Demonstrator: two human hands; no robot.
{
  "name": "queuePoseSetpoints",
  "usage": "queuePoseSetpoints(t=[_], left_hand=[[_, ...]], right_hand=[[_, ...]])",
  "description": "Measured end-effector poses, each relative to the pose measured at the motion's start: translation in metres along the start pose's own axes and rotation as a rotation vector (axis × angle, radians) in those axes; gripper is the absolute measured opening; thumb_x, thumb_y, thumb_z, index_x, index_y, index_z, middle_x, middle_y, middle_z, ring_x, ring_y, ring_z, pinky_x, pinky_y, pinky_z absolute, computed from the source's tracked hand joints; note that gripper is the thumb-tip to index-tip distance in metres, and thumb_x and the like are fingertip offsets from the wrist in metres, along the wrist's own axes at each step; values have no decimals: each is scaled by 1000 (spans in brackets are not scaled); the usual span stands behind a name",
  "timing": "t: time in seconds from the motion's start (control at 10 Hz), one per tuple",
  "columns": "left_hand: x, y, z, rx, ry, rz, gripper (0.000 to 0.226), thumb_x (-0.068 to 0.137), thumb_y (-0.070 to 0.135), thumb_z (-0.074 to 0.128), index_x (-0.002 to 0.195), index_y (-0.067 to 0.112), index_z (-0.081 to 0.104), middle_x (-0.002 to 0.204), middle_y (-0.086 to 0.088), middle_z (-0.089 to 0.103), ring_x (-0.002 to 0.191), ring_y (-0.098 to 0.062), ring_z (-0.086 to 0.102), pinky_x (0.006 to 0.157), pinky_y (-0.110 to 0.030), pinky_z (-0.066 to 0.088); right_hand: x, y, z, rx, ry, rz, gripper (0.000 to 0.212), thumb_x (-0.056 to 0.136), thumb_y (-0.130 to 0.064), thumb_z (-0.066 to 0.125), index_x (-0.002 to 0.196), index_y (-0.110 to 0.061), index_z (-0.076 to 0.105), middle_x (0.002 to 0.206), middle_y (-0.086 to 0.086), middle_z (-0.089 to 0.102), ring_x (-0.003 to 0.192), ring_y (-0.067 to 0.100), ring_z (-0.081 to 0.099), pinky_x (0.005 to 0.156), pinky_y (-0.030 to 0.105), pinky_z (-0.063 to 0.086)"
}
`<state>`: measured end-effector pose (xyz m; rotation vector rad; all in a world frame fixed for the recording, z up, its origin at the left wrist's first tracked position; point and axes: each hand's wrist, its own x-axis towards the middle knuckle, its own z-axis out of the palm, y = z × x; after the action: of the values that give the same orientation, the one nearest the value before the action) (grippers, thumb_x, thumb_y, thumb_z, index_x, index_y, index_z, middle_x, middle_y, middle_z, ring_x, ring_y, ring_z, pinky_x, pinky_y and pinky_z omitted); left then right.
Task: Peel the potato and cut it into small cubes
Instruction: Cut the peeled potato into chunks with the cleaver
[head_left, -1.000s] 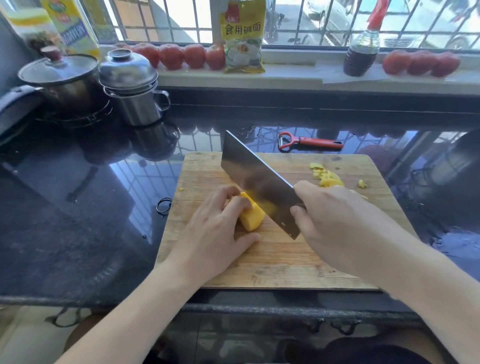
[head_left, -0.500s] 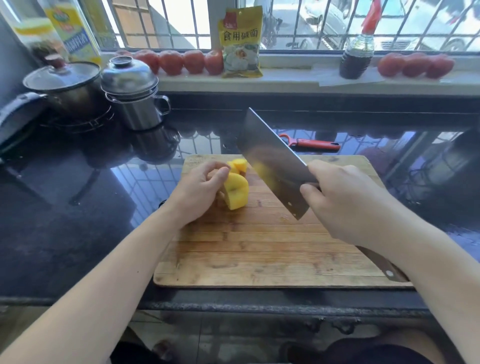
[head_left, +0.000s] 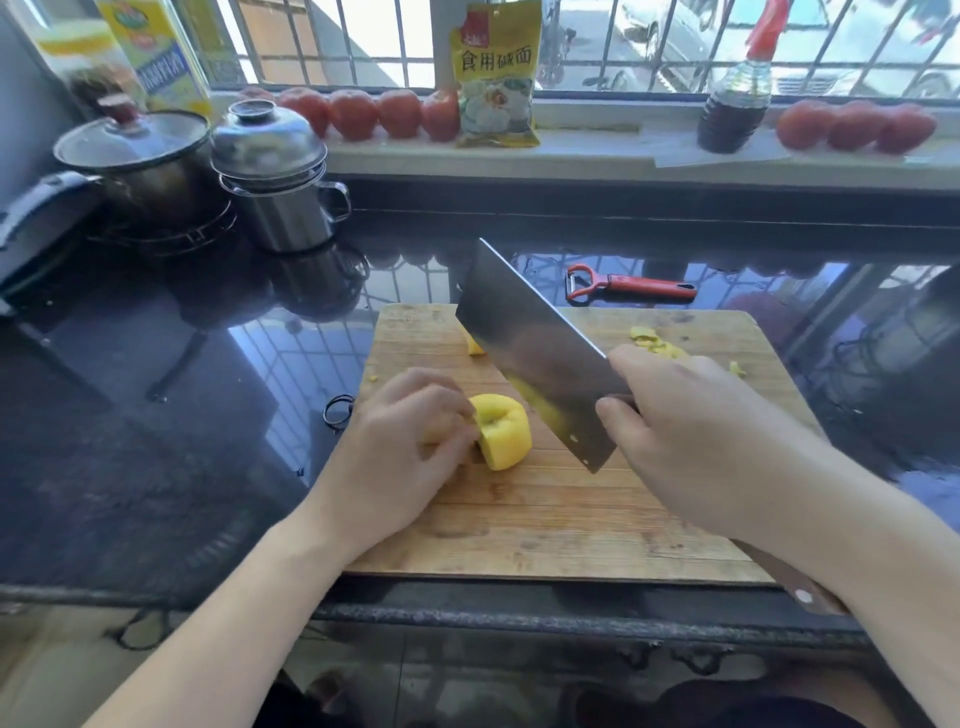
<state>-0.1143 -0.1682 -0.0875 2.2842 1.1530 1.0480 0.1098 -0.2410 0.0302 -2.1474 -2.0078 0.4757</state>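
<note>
A peeled yellow potato piece lies on the wooden cutting board. My left hand holds it from the left with curled fingers. My right hand grips a cleaver where blade meets handle; the blade hangs tilted just right of the potato and above the board. A smaller potato piece lies at the board's far side, partly behind the blade. Yellow peel scraps sit near the board's far right corner.
A red peeler lies on the black counter behind the board. Two lidded pots stand at the far left. Tomatoes, a yellow packet and a dark bottle line the sill. A small black ring lies left of the board.
My left hand has left one potato piece at the board's far side and drawn another piece back to the middle. The cleaver has come lower, closer to that piece.
</note>
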Motion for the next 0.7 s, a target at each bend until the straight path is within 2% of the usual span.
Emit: queuePoseSetpoints(t=[0.1, 0.2, 0.4, 0.5, 0.6, 0.7], left_hand=[[-7, -3, 5, 91, -61, 199, 17, 90, 25, 79, 102, 12, 78, 114, 4, 68, 109, -14, 64, 91, -34, 54], [-5, 5, 10, 175, -13, 263, 17, 91, 25, 81, 100, 11, 78, 109, 1, 70, 104, -18, 66, 85, -35, 56], [-8, 9, 13, 217, 8, 271, 14, 92, 20, 79, 102, 10, 78, 110, -1, 70, 106, -20, 66, 93, -22, 50], [-9, 9, 15, 244, 9, 282, 17, 94, 19, 76, 108, 9, 77, 114, -2, 69, 111, -20, 64, 96, -29, 52], [-11, 11, 17, 235, -7, 282, 19, 96, 20, 74, 111, 8, 76, 116, -3, 69, 113, -22, 63, 96, -32, 53], [-11, 13, 15, 241, -8, 263, 19, 96, 20, 74, 111, 8, 76, 116, -3, 69, 114, -22, 63, 96, -33, 53]], right_hand=[[-3, -9, 3, -56, 1, -23, 25, 103, -37, 36, 81, -26, 36, 80, -4, 51, 73, 18, 52, 64, 40, 47], [-6, -13, 8, -137, 10, -49, 22, 104, -36, 35, 84, -28, 32, 74, -8, 46, 65, 10, 49, 53, 32, 42], [-9, -20, 7, -322, 8, -94, 19, 104, -34, 35, 90, -31, 24, 70, -8, 38, 57, 4, 34, 46, 23, 27], [-10, -18, 7, -360, 2, -107, 25, 104, -33, 35, 84, -30, 19, 68, -7, 39, 55, 6, 34, 45, 24, 26], [-13, -13, 10, -340, 0, -156, 26, 103, -28, 37, 87, -29, 16, 70, -7, 43, 57, 8, 41, 48, 26, 38], [-13, -16, 11, -268, -66, -181, 13, 101, -18, 35, 111, -26, 33, 86, -1, 56, 75, 21, 57, 63, 35, 52]])
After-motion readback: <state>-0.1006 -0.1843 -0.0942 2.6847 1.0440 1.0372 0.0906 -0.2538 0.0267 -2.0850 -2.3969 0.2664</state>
